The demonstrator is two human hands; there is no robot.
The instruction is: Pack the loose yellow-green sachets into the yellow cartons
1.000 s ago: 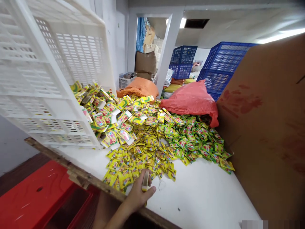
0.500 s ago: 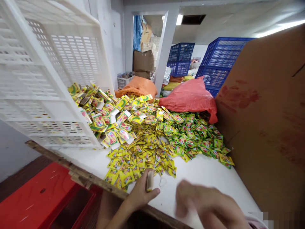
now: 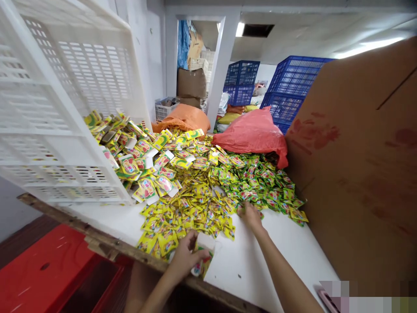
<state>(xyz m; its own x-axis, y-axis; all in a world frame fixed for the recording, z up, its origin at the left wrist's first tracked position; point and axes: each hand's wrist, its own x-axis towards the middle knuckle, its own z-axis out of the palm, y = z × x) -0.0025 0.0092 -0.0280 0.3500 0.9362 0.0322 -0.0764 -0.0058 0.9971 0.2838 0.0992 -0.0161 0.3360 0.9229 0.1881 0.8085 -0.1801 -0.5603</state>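
My left hand (image 3: 187, 256) is closed around a small printed box (image 3: 206, 256) at the table's front edge, its white end flap sticking up. Farther forward and to the right, my right hand (image 3: 250, 215) has its fingertips down at the near edge of the green packets (image 3: 257, 178); what they grip, if anything, is hidden. Yellow packets (image 3: 192, 208) lie in a heap between and beyond my hands. Behind them on the left, printed boxes with open white flaps (image 3: 146, 189) spill out of a tipped white crate (image 3: 73, 145).
A tall cardboard sheet (image 3: 358, 174) bounds the table's right side. A red sack (image 3: 254, 132) and an orange sack (image 3: 187, 117) lie at the back. Blue crates (image 3: 293, 82) stand beyond. A red stool (image 3: 48, 269) is at lower left.
My right hand has moved forward from the near right of the table to the green packets. The box in my left hand has turned, so its printed side and white flap now show.
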